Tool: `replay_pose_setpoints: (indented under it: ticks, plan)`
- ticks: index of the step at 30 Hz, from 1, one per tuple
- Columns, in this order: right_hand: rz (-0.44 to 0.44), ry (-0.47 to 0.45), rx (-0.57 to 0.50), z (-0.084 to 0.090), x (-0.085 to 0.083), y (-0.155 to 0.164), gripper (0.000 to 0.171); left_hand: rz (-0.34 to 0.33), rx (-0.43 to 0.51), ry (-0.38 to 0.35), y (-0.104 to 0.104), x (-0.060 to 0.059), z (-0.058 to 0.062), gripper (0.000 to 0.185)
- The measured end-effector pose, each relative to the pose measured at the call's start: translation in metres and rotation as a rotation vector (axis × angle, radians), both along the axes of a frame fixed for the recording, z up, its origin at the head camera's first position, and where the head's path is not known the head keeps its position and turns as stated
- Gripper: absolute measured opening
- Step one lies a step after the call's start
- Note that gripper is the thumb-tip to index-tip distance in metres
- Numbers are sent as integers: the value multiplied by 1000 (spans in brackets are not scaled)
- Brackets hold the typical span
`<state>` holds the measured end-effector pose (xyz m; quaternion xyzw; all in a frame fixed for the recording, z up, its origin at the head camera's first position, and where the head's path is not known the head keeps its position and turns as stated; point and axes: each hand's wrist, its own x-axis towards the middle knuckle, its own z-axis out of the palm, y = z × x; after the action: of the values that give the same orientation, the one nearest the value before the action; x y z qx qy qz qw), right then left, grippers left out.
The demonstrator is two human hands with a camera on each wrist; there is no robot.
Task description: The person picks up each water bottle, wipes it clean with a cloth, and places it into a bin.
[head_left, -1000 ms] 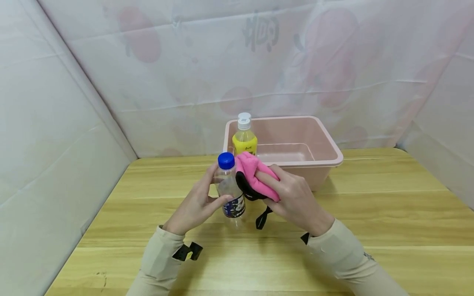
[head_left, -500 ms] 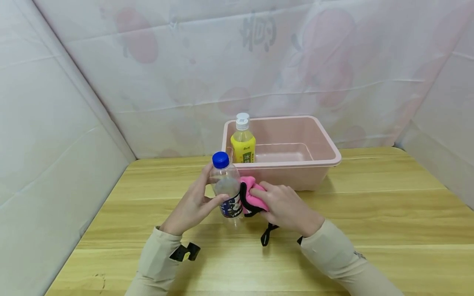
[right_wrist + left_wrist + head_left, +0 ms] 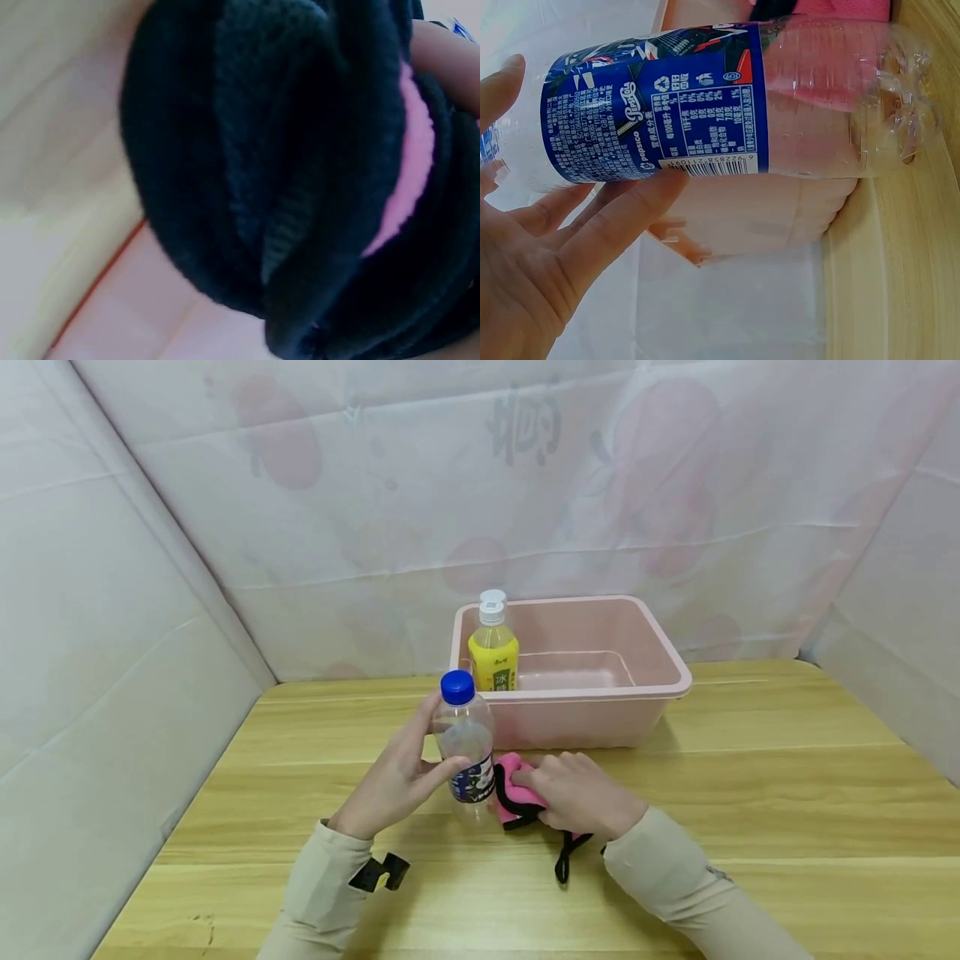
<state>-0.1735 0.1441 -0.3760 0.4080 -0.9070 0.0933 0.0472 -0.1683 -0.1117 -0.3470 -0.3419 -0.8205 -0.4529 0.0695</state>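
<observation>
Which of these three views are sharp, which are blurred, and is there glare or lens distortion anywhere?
Head view: evenly lit and sharp, soft shadows under the pink bin, wide-angle bending at the edges. Left wrist view: the label on the clear bottle is readable, with small highlights on the plastic. Right wrist view: the black-and-pink cloth fills the frame too close and is out of focus.
</observation>
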Motion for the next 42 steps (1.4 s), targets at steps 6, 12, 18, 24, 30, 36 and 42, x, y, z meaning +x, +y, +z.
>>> replay_pose_setpoints:
  ticks: [6, 12, 18, 24, 30, 36, 42]
  plan:
    - [5, 65, -84, 14, 2, 3, 30, -1, 2, -4, 0, 0, -1, 86]
    - [7, 241, -227, 30, 5, 6, 37, -12, 18, -4, 0, -1, -1, 85]
    - [36, 416, -458, 32, 3, 4, 50, -16, 28, 14, 0, -1, -2, 85]
    - [37, 443, -523, 32, 3, 3, 52, -27, 32, 11, 2, -2, -1, 85]
    - [31, 416, -515, 32, 4, 4, 49, -32, 29, 7, 3, -3, -1, 84]
    - [28, 310, -399, 34, 6, 6, 42, -27, 26, 11, 2, -3, -1, 87]
    - [4, 70, -143, 27, 8, 4, 37, -20, 26, 23, 1, -3, -3, 88]
